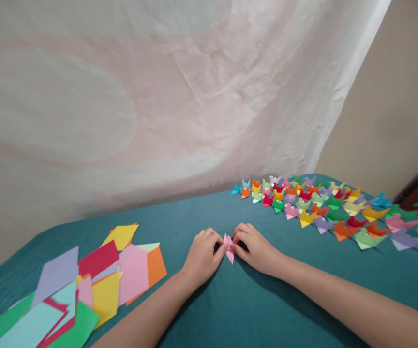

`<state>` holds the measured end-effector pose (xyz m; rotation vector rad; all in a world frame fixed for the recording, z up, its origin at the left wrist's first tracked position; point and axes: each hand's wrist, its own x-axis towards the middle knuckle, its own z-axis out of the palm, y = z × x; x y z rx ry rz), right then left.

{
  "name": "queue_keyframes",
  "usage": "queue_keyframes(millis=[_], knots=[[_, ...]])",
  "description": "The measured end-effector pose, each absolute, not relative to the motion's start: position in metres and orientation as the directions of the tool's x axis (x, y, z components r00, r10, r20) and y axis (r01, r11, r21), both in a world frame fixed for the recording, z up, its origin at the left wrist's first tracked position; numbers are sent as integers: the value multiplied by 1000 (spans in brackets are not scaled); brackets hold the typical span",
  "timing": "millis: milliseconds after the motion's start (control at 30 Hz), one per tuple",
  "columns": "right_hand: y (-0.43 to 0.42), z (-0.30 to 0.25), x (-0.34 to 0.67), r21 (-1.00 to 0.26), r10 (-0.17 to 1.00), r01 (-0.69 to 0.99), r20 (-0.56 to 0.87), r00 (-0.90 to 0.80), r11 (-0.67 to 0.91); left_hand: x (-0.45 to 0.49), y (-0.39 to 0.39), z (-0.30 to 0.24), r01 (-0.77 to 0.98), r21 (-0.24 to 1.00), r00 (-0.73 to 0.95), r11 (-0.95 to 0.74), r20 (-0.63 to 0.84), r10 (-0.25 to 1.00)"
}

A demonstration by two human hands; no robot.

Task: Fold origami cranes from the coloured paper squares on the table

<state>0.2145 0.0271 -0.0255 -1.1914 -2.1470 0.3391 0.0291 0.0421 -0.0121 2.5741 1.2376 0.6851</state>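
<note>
A small pink folded paper piece (229,247), pointed at its top and bottom, is pinched between my two hands just above or on the green table. My left hand (204,252) grips its left side with thumb and fingertips. On the other side, my right hand (253,246) has its thumb and fingers closed at the paper's right edge. The fingertips cover parts of both side edges, so the finer folds there are hidden.
Loose coloured paper sheets (105,295) lie overlapping on the left of the table (209,314). Rows of several folded paper birds (306,218) stand at the right. Behind the table hangs a pale pink and white curtain (180,106).
</note>
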Motion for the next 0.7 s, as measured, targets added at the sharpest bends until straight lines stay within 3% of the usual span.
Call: queue_keyframes(millis=[467,700], knots=[[31,-29,215,-465,841,709,396,-369,530,26,37,-5,617,347,644,-706,292,707],[31,-30,216,-485,833,687,420,-360,541,24,42,-11,574,427,641,-699,297,707]])
